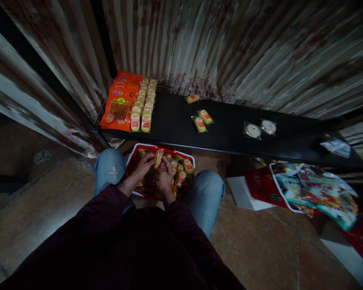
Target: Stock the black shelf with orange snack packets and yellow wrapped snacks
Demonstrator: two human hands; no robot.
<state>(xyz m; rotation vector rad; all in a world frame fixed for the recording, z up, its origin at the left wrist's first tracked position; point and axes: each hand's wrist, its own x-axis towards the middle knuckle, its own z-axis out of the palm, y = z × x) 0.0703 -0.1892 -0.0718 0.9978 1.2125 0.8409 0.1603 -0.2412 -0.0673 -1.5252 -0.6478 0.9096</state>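
Note:
A red basket (132,155) sits on the floor between my knees, filled with several small yellow snack packets (187,165). My left hand (143,166) and my right hand (165,175) are both over the basket. Together they grip one yellow packet (159,158), held upright between the fingers. On the low black shelf (230,137) ahead, rows of the same yellow packets (142,108) lie beside a stack of orange snack bags (121,102) at the left end.
Loose yellow packets (202,120) and two round clear-wrapped cakes (260,129) lie on the shelf's middle and right. A second red basket (272,171) with mixed snack bags stands on the floor at right. A corrugated wall backs the shelf.

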